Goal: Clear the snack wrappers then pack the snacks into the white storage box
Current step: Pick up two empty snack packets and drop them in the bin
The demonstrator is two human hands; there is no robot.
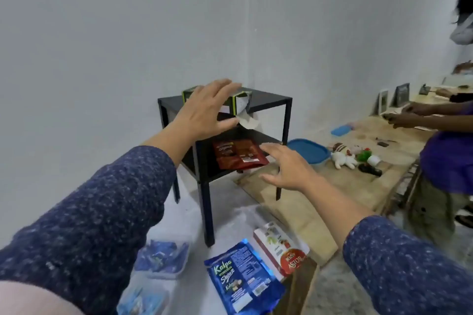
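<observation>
My left hand (207, 107) reaches over the top of a small black side table (271, 100), fingers spread above a green-edged tissue box (239, 102) with a tissue hanging out. Whether the hand touches the box is unclear. My right hand (286, 166) hovers with straight fingers beside a red-brown snack pouch (238, 156) lying on the table's lower shelf. On the floor below lie a blue Kalpa snack pouch (240, 276) and a white and red Astor box (281, 250). Two clear tubs (163, 258) hold blue-wrapped snacks at lower left.
A low wooden board (371, 181) at the right carries a blue-lidded container (309, 152), a plush toy (344, 157) and small items. Another person in a purple top (448, 156) works there. White walls stand behind the table.
</observation>
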